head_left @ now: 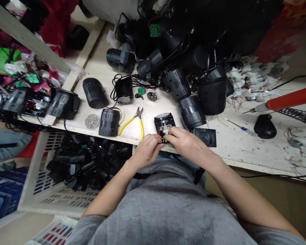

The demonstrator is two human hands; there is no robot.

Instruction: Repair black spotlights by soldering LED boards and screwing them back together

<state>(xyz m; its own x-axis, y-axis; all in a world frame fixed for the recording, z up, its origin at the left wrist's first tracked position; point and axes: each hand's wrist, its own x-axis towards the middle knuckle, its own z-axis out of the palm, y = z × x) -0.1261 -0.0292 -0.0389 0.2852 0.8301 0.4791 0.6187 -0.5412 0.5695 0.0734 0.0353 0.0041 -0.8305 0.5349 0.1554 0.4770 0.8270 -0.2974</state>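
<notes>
A black cylindrical device housing (164,119) lies open at the table's front edge, its wires and inner parts showing. My left hand (148,148) is closed at its lower left, fingertips pinched by a red wire; what they grip is too small to make out. From the right, my right hand (186,142) reaches over the housing with bent fingers pressed on the parts inside. Left of them lie yellow-handled cutting pliers (133,124), jaws apart. A black square plate (205,136) sits partly behind my right wrist.
Black cylindrical housings (191,111) crowd the back. A soldering iron with a red handle (290,98) points in from the right, near a small blue-marked blade tool (241,127). A dish of screws (91,121) stands left. Below the table is a white crate (38,183) of black parts.
</notes>
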